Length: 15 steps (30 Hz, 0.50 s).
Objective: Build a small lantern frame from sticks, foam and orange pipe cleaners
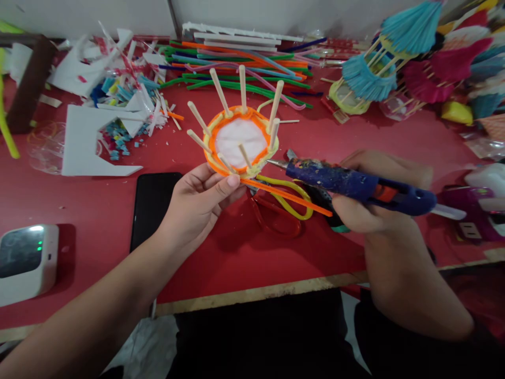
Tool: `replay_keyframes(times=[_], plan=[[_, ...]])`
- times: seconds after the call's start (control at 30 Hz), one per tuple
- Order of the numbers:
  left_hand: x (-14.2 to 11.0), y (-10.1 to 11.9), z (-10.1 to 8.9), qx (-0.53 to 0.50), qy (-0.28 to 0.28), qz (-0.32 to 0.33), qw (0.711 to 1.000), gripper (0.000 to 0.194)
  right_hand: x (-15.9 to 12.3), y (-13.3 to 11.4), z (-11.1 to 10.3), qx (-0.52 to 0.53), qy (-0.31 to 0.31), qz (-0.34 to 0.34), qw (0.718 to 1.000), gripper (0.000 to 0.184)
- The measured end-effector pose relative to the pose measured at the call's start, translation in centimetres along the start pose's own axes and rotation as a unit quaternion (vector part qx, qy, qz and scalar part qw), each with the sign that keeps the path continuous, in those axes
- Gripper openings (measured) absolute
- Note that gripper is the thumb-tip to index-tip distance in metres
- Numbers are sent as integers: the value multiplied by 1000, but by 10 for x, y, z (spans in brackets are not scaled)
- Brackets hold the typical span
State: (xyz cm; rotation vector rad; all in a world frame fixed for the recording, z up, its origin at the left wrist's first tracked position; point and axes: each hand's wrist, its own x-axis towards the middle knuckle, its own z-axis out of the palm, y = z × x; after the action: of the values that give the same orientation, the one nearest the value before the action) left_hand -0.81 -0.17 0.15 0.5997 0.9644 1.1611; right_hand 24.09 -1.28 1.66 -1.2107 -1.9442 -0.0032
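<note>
Left hand [197,197] pinches the near rim of a round base [241,138], thumb on top, the other fingers bent beneath and partly hidden by it. Base located above the middle of the red worktop [221,268], between the front and back edges; white floor, orange and pale yellow rim, eight pale sticks [243,89] standing from the rim and leaning at various angles. An orange pipe cleaner [294,198] trails from the near rim, beside the thumb, toward the right. Right hand [361,213] is wrapped around a blue glue gun [327,179], fingers curled about the body; blurred, so whether any fingertip presses the trigger cannot be told. Metal nozzle [277,164] points left at the right near rim; contact or small gap not resolvable. Translucent glue stick [448,211] protrudes from the gun's rear. Below the base on the worktop: a yellow loop handle [306,209] and a red loop handle [276,231]. Black phone [152,205] lies left of these, partly behind the left hand. White device [47,258], green lights lit, near the worktop's front left corner. Assorted pipe cleaners [236,68] lie along the back edge; white foam piece [81,137] toward the left; teal fringed model [410,26] at the back right corner.
</note>
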Motion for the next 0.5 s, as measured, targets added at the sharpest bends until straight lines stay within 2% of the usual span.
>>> replay_keyframes(times=[0.3,0.43,0.5], plan=[[-1,0,-1,0,4,-7,1000,33,-6,12,-4,-13,5,5,1000,11],[0,1,0,-9,-3,-10,1000,31,-8,17,-4,-19,11,-24,999,12],[0,1,0,-19,-10,-11,1000,30,-9,20,-4,-44,-3,-3,999,14]])
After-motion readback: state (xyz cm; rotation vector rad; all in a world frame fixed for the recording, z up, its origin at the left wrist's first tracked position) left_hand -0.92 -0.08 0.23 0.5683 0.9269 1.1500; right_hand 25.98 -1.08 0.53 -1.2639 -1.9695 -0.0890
